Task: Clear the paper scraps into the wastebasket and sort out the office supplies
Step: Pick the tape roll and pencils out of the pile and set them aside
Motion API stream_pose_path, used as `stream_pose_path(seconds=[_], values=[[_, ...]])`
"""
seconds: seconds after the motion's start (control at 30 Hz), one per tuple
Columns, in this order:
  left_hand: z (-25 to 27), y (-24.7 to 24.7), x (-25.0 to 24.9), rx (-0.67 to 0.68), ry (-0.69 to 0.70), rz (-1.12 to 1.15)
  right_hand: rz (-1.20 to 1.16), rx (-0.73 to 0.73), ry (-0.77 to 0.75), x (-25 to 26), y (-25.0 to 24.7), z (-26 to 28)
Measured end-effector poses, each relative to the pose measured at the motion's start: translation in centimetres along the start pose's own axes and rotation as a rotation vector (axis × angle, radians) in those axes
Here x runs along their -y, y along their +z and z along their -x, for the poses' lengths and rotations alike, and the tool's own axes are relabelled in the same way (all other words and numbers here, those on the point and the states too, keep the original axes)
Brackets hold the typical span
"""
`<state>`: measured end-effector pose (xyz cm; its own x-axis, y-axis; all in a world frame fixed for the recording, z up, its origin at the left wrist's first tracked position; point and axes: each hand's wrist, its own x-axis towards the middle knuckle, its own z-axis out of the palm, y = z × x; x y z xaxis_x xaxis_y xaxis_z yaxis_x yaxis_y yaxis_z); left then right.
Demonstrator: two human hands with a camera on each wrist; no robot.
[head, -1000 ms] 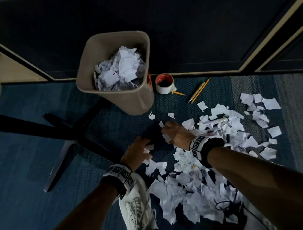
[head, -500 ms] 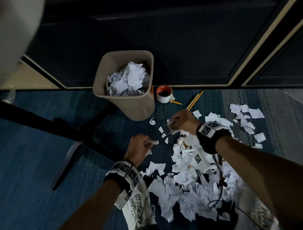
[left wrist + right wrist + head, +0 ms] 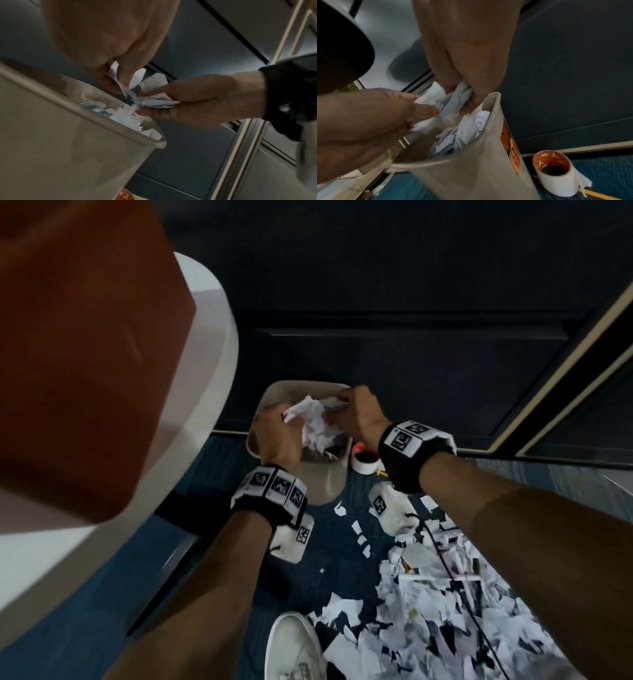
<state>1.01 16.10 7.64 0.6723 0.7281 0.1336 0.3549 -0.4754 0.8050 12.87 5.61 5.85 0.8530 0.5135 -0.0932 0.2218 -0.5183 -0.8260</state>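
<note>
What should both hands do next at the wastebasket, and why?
Probably let go. The left hand and right hand both grip paper scraps right above the open wastebasket, which already holds crumpled paper. Opening the fingers should drop the bunch in; many scraps remain on the carpet.

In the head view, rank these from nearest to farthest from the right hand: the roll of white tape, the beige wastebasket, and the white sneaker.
1. Beige plastic wastebasket: the right hand sits over its opening, holding white paper scraps.
2. Roll of white tape with an orange core: on the carpet just below the right wrist, beside the basket.
3. White sneaker: at the bottom of the frame, farthest.
</note>
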Motion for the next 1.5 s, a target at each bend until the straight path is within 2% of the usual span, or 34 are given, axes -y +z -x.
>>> stream_pose_path(seconds=[0.13, 0.2, 0.27, 0.33, 0.43, 0.5, 0.57, 0.67, 0.77, 0.87, 0.97, 1.07, 1.13, 1.23, 1.4, 1.5], values=[[-1.3, 0.4, 0.3, 0.067, -0.035, -0.121, 0.057, 0.148, -0.122, 1.9, 1.0, -0.5], [-1.3, -0.1, 0.9, 0.095, 0.020, -0.082, 0.080, 0.199, -0.154, 1.6, 0.0, -0.3], [-1.0, -0.6, 1.9, 0.066, 0.107, -0.067, 0.082, 0.224, -0.172, 1.0, -1.6, 0.1], [0.0, -1.0, 2.4, 0.020, 0.200, -0.036, 0.083, 0.150, -0.176, 0.3, -3.4, 0.6], [3.2, -1.3, 2.4, -0.009, 0.313, 0.064, 0.078, -0.043, -0.150, -0.6, -5.2, 2.0], [5.8, -1.1, 3.3, 0.084, 0.340, 0.108, -0.042, -0.123, -0.107, -2.0, -5.5, 3.8], [8.2, -0.2, 5.2, 0.223, 0.311, 0.086, -0.081, -0.118, -0.048, -4.3, -4.7, 5.7], [11.2, 2.2, 10.0, 0.438, 0.192, -0.004, 0.018, 0.062, 0.101, -9.4, -1.7, 8.7], [12.8, 4.4, 15.3, 0.643, 0.047, -0.124, 0.102, 0.211, 0.185, -14.4, 2.0, 11.3], [13.4, 6.1, 19.0, 0.781, -0.018, -0.305, 0.139, 0.315, 0.271, -18.2, 5.1, 13.1], [13.9, 7.3, 21.0, 0.871, -0.084, -0.457, 0.271, 0.372, 0.261, -21.4, 8.2, 13.9], [14.9, 8.0, 22.5, 0.891, -0.069, -0.547, 0.352, 0.317, 0.292, -23.2, 10.4, 14.4], [15.6, 8.3, 23.3, 0.860, -0.017, -0.601, 0.361, 0.224, 0.275, -23.6, 11.2, 14.8], [16.2, 8.7, 24.0, 0.794, 0.019, -0.593, 0.385, 0.172, 0.242, -23.8, 12.0, 14.9], [16.2, 8.8, 24.0, 0.797, 0.056, -0.546, 0.285, 0.252, 0.237, -23.8, 11.9, 13.8], [15.4, 9.0, 22.7, 0.799, 0.100, -0.519, 0.204, 0.221, 0.257, -23.7, 11.1, 13.0]])
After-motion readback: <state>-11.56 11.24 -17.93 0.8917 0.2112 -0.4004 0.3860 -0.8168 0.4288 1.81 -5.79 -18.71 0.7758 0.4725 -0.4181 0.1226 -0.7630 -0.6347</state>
